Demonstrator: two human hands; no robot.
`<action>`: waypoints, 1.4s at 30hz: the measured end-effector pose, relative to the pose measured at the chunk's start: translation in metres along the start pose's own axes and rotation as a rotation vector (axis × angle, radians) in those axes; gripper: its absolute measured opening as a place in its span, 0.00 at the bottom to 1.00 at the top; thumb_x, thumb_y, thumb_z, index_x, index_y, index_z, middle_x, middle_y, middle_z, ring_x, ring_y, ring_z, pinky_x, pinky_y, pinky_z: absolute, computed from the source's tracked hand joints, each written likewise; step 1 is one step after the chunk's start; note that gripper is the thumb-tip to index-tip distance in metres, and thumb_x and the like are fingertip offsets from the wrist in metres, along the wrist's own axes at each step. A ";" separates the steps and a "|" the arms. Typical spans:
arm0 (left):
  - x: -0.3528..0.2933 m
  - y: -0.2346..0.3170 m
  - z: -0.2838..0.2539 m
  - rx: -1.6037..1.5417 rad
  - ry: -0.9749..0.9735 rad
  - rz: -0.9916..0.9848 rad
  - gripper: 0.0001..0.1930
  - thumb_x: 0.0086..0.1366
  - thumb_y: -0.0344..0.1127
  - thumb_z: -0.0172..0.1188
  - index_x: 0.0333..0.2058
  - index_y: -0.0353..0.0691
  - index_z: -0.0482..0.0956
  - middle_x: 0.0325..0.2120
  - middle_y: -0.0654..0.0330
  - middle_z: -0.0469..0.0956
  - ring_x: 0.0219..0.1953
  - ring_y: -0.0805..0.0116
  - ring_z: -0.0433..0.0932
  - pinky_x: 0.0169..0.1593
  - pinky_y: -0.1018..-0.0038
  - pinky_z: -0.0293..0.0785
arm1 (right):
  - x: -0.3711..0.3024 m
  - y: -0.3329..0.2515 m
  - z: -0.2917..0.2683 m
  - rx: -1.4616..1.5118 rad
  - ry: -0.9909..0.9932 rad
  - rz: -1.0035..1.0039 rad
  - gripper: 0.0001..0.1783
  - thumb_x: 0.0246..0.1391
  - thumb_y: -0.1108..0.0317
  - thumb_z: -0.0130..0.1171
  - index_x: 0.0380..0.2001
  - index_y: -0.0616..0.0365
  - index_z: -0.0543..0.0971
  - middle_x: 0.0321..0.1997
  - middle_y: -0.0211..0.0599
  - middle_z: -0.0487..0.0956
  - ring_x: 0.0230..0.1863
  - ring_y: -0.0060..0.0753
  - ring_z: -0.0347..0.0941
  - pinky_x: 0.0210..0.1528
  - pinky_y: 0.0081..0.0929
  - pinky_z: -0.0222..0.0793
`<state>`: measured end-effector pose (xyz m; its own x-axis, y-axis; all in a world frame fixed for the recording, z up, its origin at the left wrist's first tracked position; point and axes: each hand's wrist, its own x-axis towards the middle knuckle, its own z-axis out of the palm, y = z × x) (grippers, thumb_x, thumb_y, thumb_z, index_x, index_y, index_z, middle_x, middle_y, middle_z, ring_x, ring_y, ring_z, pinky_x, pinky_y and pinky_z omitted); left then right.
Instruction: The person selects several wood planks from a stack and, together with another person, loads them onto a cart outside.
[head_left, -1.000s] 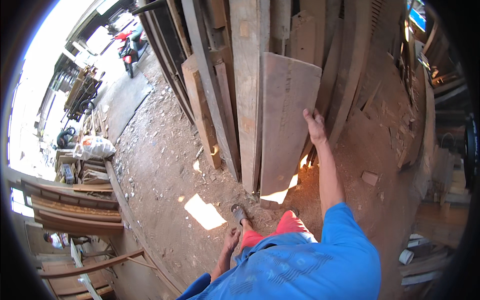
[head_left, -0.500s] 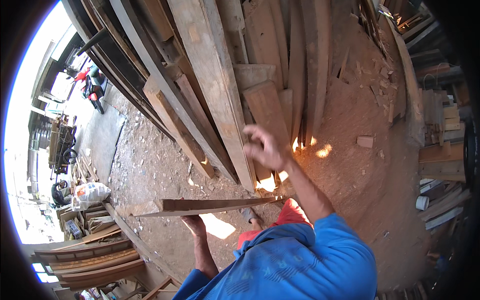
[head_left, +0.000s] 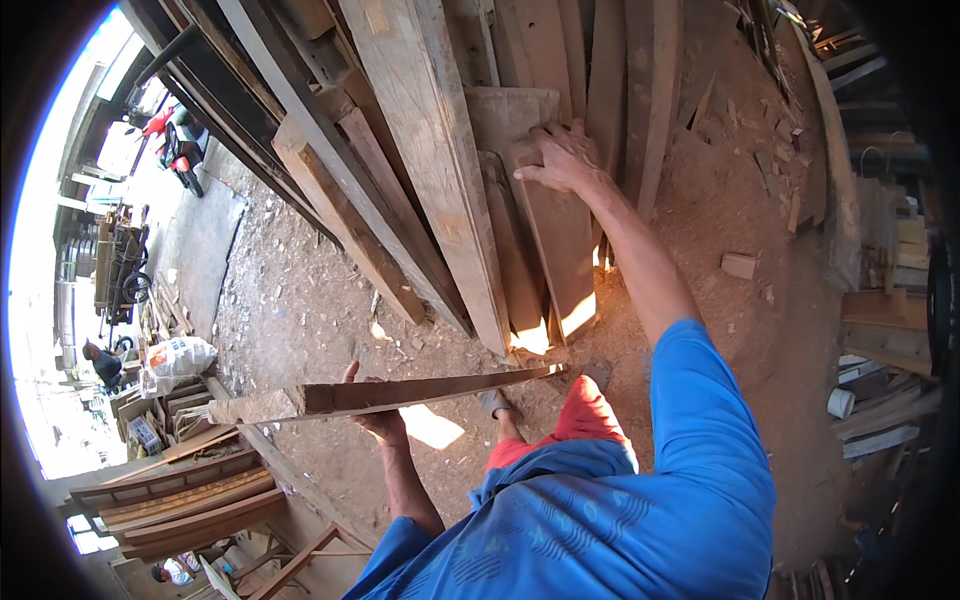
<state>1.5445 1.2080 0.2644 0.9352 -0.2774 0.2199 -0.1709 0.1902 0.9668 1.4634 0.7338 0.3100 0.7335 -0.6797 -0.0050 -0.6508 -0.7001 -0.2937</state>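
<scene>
Down low, the left hand (head_left: pixel 378 418) is closed around a long thin plank (head_left: pixel 400 393), gripping it near the middle so it stays level and does not tip. One end of the plank points at the sandalled feet (head_left: pixel 497 403) and the other sticks out over the dirt floor (head_left: pixel 300 300). Up high, the right hand (head_left: pixel 562 158) lies open and flat on the top of a short wide board (head_left: pixel 555 230), fingers over its edge, holding nothing. That board stands on end and leans on the big stack of boards (head_left: pixel 440 150), which rests against the dark rack (head_left: pixel 250 90) so nothing falls over. Sun shines through a gap at the board's foot. Left of the stack the floor has open room; to the right, wood scraps (head_left: pixel 740 265) lie on the sawdust
</scene>
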 end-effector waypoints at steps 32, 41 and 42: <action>-0.034 -0.008 0.206 0.447 -0.810 0.357 0.62 0.51 0.61 0.71 0.69 0.34 0.40 0.66 0.43 0.54 0.70 0.49 0.49 0.71 0.55 0.47 | -0.256 0.102 0.012 1.414 0.177 0.115 0.52 0.27 0.33 0.78 0.50 0.57 0.73 0.46 0.33 0.76 0.53 0.31 0.72 0.55 0.31 0.69; -0.145 -0.039 0.193 0.404 -0.921 -0.185 0.20 0.61 0.42 0.69 0.47 0.36 0.78 0.39 0.54 0.82 0.43 0.61 0.81 0.45 0.66 0.77 | -0.302 0.047 0.013 1.220 0.195 -0.088 0.45 0.33 0.39 0.78 0.47 0.59 0.71 0.43 0.36 0.73 0.47 0.33 0.72 0.49 0.33 0.69; -0.139 -0.016 0.204 0.506 -0.957 -0.110 0.22 0.61 0.43 0.69 0.49 0.36 0.77 0.42 0.54 0.81 0.45 0.63 0.80 0.47 0.66 0.77 | -0.305 0.045 0.006 1.215 0.205 -0.084 0.45 0.33 0.39 0.78 0.47 0.59 0.71 0.42 0.37 0.73 0.46 0.34 0.72 0.49 0.34 0.69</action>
<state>1.3540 1.0516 0.2450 0.3618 -0.9294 -0.0725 -0.4135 -0.2296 0.8811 1.2118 0.9105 0.2925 0.6488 -0.7408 0.1740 0.0815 -0.1597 -0.9838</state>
